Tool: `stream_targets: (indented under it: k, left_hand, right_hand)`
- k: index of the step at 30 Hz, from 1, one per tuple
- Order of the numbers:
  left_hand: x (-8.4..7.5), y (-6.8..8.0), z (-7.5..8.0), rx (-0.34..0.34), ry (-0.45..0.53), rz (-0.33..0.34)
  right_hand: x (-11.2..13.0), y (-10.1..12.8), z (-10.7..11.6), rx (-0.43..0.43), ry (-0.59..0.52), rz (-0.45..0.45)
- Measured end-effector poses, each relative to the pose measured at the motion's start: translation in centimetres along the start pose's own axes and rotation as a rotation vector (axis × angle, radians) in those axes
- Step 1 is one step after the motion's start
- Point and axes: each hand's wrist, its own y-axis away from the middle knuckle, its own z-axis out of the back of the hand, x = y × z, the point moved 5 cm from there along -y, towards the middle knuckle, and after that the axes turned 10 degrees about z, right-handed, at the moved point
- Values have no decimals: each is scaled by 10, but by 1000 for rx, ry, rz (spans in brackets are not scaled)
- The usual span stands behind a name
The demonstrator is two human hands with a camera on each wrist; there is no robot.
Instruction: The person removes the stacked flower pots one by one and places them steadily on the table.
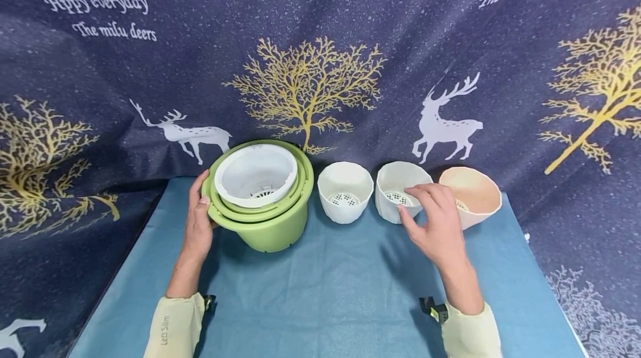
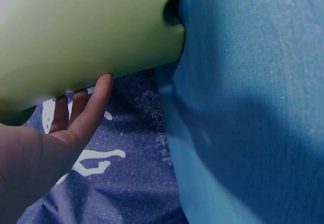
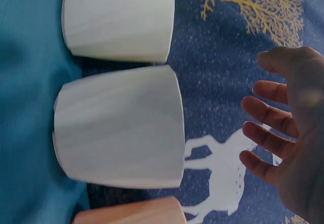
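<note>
A stack of flowerpots stands at the left of the table in the head view: a white pot [image 1: 235,174] nested inside green ones. My left hand [image 1: 198,219] grips the outer green flowerpot [image 1: 272,230] at its left edge, thumb at the rim. Its fingers [image 2: 98,97] lie against the pot's side in the left wrist view. My right hand [image 1: 438,224] hovers over the middle white flowerpot [image 1: 388,207], fingers spread and holding nothing. From the right wrist, the hand appears beyond that pot's rim, apart from it.
Another white flowerpot [image 1: 345,213] stands between the green stack and the middle pot. A peach flowerpot [image 1: 483,196] is at the right end of the row, partly behind my right hand. Behind the blue-covered table [image 1: 320,302] hangs a dark cloth [image 1: 340,1] printed with deer and trees.
</note>
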Motion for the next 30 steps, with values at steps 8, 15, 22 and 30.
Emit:
stream_targets:
  k: [8,15,22,30]
  left_hand:
    - [-1,0,0,-6,-4,-8]
    - [0,0,0,-3,-6,-7]
    - [1,2,1,-7,-23,0]
    - [1,0,0,19,-4,-11]
  right_hand:
    - [17,-10,-16,-15,-57,58]
    - [35,-23,-31,3,-98,96]
    - [49,-34,-46,27,-152,118]
    - [65,-46,-57,37,-185,150]
